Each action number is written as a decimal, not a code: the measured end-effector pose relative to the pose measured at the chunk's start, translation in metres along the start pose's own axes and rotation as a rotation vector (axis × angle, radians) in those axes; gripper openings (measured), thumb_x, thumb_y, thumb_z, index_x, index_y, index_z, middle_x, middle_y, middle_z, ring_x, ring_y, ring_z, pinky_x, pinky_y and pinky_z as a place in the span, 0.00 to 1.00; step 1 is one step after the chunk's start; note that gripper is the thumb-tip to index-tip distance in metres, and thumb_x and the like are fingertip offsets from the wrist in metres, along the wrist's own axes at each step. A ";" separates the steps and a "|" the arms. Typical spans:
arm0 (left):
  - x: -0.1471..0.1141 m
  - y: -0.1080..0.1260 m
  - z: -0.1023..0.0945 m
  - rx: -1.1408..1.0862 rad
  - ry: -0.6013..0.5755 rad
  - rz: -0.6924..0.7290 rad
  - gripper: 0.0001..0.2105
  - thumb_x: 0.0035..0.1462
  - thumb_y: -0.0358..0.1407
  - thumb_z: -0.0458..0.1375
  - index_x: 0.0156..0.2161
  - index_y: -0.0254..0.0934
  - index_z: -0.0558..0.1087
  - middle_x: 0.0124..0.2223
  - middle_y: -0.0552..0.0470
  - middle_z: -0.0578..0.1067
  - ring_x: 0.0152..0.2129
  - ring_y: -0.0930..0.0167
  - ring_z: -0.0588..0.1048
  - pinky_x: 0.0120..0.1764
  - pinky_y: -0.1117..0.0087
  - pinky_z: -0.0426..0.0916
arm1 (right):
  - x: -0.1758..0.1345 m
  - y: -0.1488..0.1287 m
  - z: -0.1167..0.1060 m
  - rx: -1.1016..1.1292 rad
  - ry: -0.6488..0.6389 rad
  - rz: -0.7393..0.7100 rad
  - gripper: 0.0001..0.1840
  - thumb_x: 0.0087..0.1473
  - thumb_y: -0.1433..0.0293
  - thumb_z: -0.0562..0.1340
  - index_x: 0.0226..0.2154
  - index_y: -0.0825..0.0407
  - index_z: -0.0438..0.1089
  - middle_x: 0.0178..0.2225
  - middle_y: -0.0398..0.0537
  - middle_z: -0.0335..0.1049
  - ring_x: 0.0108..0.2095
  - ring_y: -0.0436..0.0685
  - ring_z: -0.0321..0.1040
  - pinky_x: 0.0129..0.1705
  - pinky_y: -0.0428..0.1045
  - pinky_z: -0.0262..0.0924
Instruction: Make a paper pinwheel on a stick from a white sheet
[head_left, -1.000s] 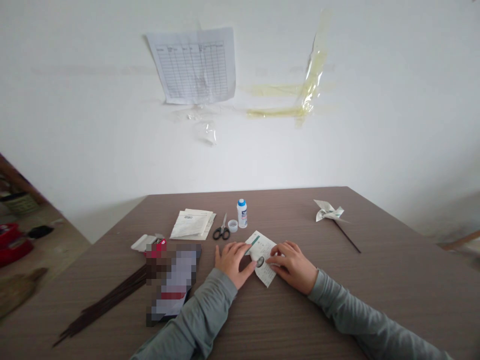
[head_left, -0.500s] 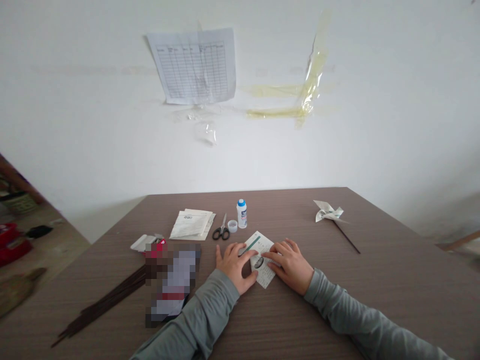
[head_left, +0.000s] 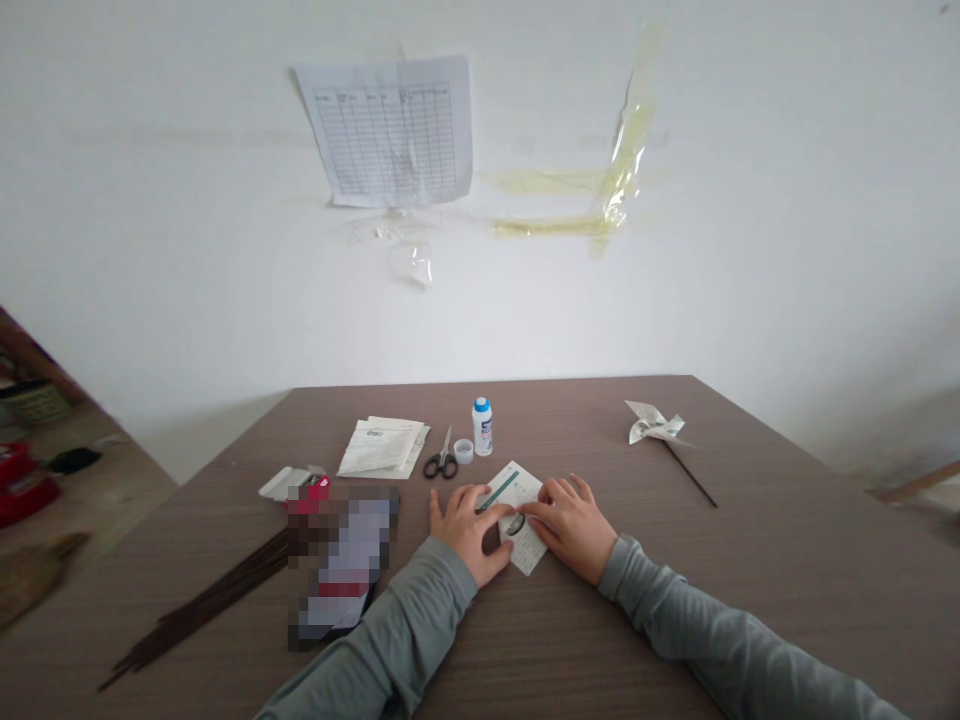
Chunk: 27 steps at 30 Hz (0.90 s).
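Both hands flat on the paper now, mid-bench just ahead of the person: left hand spread open, pressing its left edge, right hand with fingers loosely curled, pinning the right side. Thin printed sheet, likely light, limp, easy to crease or tear; best taken by a corner or edge. The bench is smooth wood-grain, so the paper may slide. Scissors and a bottle sit just beyond; a white wall stands behind.

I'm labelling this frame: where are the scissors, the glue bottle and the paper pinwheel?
scissors (head_left: 441,464), head view, on the black handles.
glue bottle (head_left: 482,430), head view, on its label.
paper pinwheel (head_left: 654,424), head view, on the white vanes.
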<state>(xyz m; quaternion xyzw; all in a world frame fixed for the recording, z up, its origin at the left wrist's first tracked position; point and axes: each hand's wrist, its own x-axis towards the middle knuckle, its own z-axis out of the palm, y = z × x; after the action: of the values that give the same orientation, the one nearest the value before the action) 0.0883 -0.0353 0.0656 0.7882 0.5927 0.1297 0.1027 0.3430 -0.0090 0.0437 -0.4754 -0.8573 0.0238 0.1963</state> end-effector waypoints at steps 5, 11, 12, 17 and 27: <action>0.000 0.000 -0.003 0.000 -0.007 -0.008 0.27 0.67 0.37 0.76 0.68 0.62 0.93 0.83 0.44 0.84 0.83 0.36 0.74 0.87 0.11 0.51 | -0.001 0.004 0.004 0.028 0.028 0.024 0.18 0.79 0.65 0.72 0.58 0.29 0.97 0.51 0.53 0.88 0.55 0.73 0.87 0.80 0.80 0.72; -0.001 -0.001 -0.006 -0.007 -0.038 -0.008 0.27 0.67 0.37 0.77 0.69 0.62 0.93 0.83 0.43 0.83 0.84 0.35 0.74 0.86 0.07 0.50 | 0.003 0.007 0.000 0.056 -0.037 0.140 0.13 0.80 0.60 0.76 0.57 0.26 0.97 0.52 0.51 0.86 0.58 0.71 0.85 0.81 0.88 0.70; -0.001 -0.001 -0.006 -0.010 -0.044 -0.008 0.27 0.67 0.37 0.77 0.69 0.62 0.93 0.84 0.43 0.82 0.84 0.36 0.74 0.85 0.06 0.50 | 0.004 0.007 -0.002 0.059 -0.055 0.169 0.13 0.80 0.59 0.76 0.58 0.25 0.97 0.53 0.51 0.86 0.59 0.72 0.85 0.81 0.90 0.69; -0.001 -0.004 -0.004 -0.008 -0.039 -0.019 0.27 0.67 0.37 0.78 0.68 0.63 0.93 0.83 0.44 0.83 0.84 0.36 0.74 0.86 0.08 0.51 | 0.005 0.010 -0.006 0.080 -0.081 0.222 0.12 0.81 0.56 0.76 0.58 0.26 0.97 0.55 0.53 0.86 0.62 0.74 0.84 0.82 0.93 0.65; 0.003 -0.008 -0.002 0.011 -0.061 -0.022 0.30 0.67 0.39 0.79 0.71 0.64 0.91 0.85 0.44 0.81 0.84 0.36 0.74 0.85 0.06 0.51 | 0.001 0.020 0.006 0.050 -0.012 0.161 0.12 0.78 0.58 0.78 0.56 0.27 0.98 0.53 0.53 0.85 0.59 0.72 0.83 0.81 0.90 0.69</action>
<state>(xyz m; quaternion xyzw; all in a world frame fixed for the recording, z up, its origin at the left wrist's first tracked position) 0.0814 -0.0302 0.0649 0.7859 0.5985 0.1014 0.1179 0.3568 0.0036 0.0336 -0.5377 -0.8165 0.0637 0.2004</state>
